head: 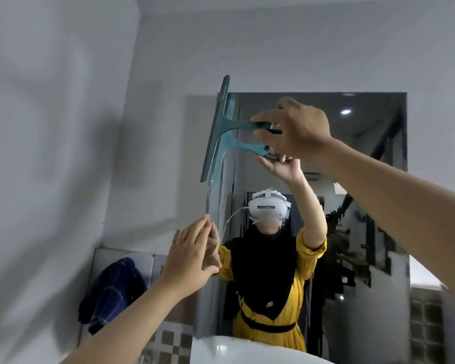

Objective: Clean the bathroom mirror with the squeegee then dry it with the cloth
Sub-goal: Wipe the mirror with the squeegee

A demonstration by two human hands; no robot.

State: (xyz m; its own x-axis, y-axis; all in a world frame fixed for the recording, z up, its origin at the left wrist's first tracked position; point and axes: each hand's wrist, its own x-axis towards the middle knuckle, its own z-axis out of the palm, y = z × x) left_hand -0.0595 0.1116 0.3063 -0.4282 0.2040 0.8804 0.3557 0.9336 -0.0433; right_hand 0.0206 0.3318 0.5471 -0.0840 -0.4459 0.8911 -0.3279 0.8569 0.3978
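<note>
Both arms raised. Right hand (297, 130) fingers grip squeegee (221, 132) handle at mirror (378, 153) top-left corner. Left hand (192, 254) flat, fingers open, on mirror's left edge.

Setting: home bathroom. Evidence: wall mirror (352, 158) above white basin (237, 349); checkered tiles (174, 340); blue cloth (113, 292) hung beside.

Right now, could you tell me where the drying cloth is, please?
The dark blue cloth hangs on the wall at lower left, left of the mirror and just beyond the left hand.
</note>
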